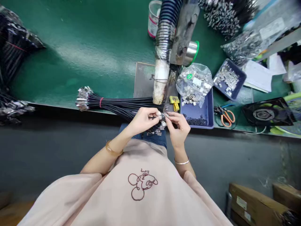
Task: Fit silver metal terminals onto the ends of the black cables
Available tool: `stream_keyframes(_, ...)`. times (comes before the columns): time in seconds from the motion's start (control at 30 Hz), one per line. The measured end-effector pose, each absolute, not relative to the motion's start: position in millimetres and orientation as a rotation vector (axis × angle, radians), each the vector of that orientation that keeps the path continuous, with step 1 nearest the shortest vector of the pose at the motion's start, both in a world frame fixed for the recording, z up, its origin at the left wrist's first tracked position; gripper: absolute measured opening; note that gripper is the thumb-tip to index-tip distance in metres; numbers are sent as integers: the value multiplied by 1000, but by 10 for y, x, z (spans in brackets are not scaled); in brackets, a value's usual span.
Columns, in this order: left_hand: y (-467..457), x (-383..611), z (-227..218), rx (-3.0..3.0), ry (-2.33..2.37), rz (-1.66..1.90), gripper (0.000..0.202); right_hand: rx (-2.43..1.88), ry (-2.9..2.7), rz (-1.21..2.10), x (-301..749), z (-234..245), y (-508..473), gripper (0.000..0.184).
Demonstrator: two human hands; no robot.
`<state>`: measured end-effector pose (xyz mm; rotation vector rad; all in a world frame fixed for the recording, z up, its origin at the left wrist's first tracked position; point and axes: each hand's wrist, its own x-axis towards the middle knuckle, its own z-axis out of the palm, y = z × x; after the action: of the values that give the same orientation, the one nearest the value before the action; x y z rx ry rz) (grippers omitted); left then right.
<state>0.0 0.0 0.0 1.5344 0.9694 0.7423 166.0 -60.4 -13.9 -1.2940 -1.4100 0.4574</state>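
Observation:
My left hand (142,121) is closed in a pinch on one black cable at its metal-tipped end, at the front edge of the green bench. My right hand (178,127) meets it from the right, fingers pinched on a small silver metal shell (165,115) at that cable's tip. The cable belongs to a thick bundle of black cables (117,104) tied with a pink band, lying along the bench edge with silver connectors (82,99) fanned out at its left end. More connector ends (159,129) hang below my hands.
A blue tray (199,111) with a clear bag of metal shells (194,83) sits right of my hands. Another blue tray (229,78), orange scissors (225,116), a small fan (268,113), a ribbed extraction hose (166,34) and a yellow clip (174,102) stand nearby. Cardboard boxes (254,201) rest on the floor.

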Motion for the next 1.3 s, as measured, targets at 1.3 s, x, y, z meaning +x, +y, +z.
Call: stream_keyframes(1.3, 3, 54, 1, 1395, 980, 920, 21, -1198, -1771, -57, 1653, -196, -544, 21)
